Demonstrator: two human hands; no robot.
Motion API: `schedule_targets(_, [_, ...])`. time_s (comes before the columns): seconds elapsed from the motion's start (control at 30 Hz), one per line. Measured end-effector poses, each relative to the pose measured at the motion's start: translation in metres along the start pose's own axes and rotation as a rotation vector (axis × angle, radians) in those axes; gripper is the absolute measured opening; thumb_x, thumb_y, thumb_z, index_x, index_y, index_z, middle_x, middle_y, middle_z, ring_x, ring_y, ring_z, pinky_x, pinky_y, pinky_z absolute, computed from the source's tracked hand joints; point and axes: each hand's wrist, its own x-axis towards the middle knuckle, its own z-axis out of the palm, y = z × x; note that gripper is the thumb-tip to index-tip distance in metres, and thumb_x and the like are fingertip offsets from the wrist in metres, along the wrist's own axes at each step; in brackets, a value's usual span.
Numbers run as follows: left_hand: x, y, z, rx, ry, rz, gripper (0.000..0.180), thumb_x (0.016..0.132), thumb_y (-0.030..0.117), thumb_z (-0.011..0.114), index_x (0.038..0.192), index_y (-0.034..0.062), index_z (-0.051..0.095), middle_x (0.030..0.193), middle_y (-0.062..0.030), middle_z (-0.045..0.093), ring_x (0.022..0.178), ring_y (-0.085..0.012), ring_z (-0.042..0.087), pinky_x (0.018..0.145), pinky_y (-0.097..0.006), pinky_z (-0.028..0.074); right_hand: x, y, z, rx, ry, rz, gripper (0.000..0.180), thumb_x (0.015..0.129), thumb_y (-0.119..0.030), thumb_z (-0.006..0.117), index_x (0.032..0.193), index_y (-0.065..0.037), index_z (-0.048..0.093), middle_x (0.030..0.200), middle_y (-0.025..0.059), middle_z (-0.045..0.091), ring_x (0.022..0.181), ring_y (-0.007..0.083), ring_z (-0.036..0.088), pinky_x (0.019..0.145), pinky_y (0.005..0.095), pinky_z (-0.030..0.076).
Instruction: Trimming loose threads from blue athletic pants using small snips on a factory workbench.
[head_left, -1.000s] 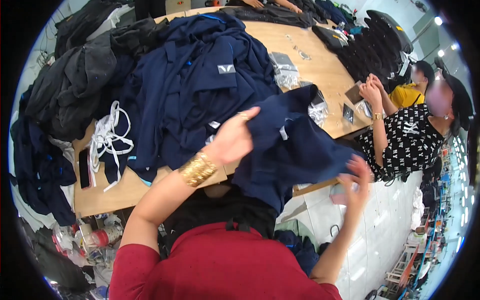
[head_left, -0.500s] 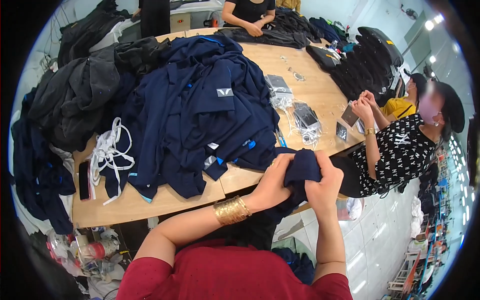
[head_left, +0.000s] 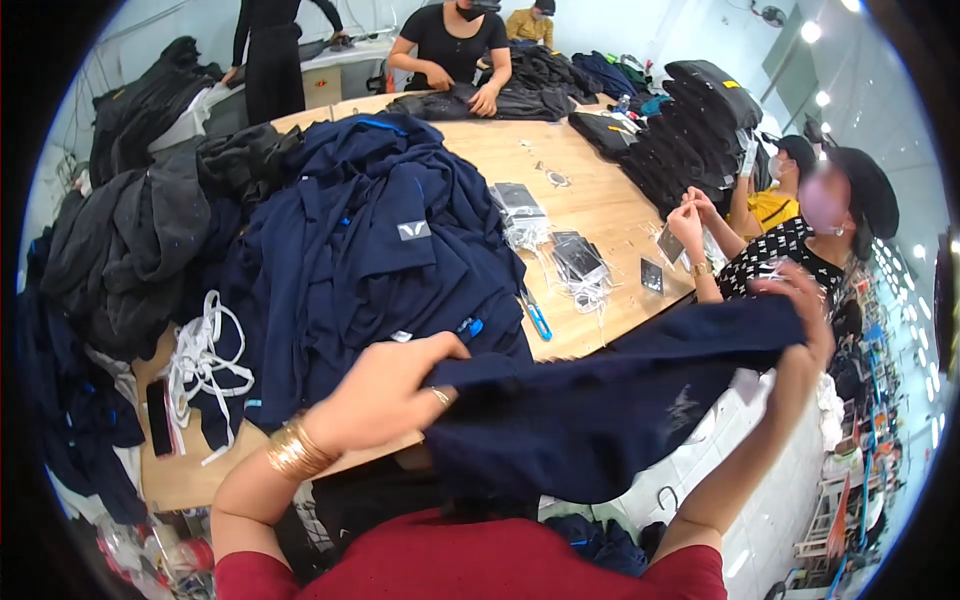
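A navy blue garment point(head_left: 590, 410) is stretched out between my hands in front of my body, its lower part hanging past the table edge. My left hand point(head_left: 385, 395), with a gold bracelet at the wrist, is closed on its left end. At the far right end, my right hand point(head_left: 800, 315) is raised and smeared by motion; the cloth runs up to it, but how its fingers grip cannot be made out. Beyond my left hand lies a big heap of navy garments point(head_left: 340, 230) with a small grey-and-white patch on one piece.
Blue thread snips point(head_left: 537, 315), bundles of dark tags point(head_left: 580, 262) and white cord point(head_left: 205, 350) lie on the wooden table point(head_left: 610, 195). A phone point(head_left: 160, 418) is at its left edge. Dark grey garments point(head_left: 125, 230) are piled left; co-workers stand across and at right.
My hands have moved apart, left hand leftward and right hand rightward and up. The garment, bunched between them before, is now spread wide. The view has shifted slightly.
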Motion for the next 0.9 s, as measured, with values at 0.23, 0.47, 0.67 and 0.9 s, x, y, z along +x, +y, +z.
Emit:
schedule_targets(0.23, [-0.026, -0.014, -0.013, -1.404, -0.170, -0.043, 0.033, 0.070, 0.000, 0.055, 0.103, -0.0037, 0.060, 0.100, -0.0125, 0.063, 0.093, -0.0225, 0.060, 0.086, -0.030, 0.044, -0.029, -0.005, 0.075, 0.184, -0.824, 0.010, 0.015, 0.071, -0.008, 0.063, 0.085, -0.004, 0.061, 0.082, 0.0122, 0.058, 0.080, 0.0271, 0.057, 0.070, 0.0300, 0.044])
schedule_targets(0.47, [-0.024, -0.073, -0.005, 0.199, -0.051, -0.023, 0.042, 0.065, -0.004, 0.052, 0.104, 0.0067, 0.059, 0.097, -0.0113, 0.057, 0.096, -0.0290, 0.054, 0.083, -0.032, 0.043, -0.027, -0.024, 0.010, 0.128, -0.421, 0.277, 0.009, 0.070, -0.001, 0.064, 0.075, 0.004, 0.059, 0.058, 0.0057, 0.053, 0.052, 0.0100, 0.048, 0.051, 0.0233, 0.038])
schedule_targets(0.67, [-0.027, -0.032, -0.035, -0.689, -0.412, -0.321, 0.020, 0.077, -0.001, 0.043, 0.092, -0.0077, 0.054, 0.079, -0.0131, 0.058, 0.065, -0.0255, 0.065, 0.054, -0.027, 0.051, -0.024, -0.037, -0.018, 0.415, 0.004, 0.309, 0.014, 0.065, -0.009, 0.063, 0.073, 0.003, 0.063, 0.062, 0.0050, 0.056, 0.060, 0.0124, 0.053, 0.059, 0.0226, 0.040])
schedule_targets(0.9, [0.034, -0.013, -0.135, -0.009, 0.612, 0.159, 0.027, 0.086, 0.009, 0.039, 0.103, 0.0024, 0.058, 0.089, -0.0093, 0.060, 0.090, -0.0185, 0.059, 0.077, -0.031, 0.051, 0.071, -0.004, 0.075, 0.359, 0.060, 0.182, 0.015, 0.082, -0.010, 0.056, 0.092, 0.001, 0.060, 0.072, 0.0048, 0.058, 0.053, 0.0114, 0.053, 0.046, 0.0216, 0.041])
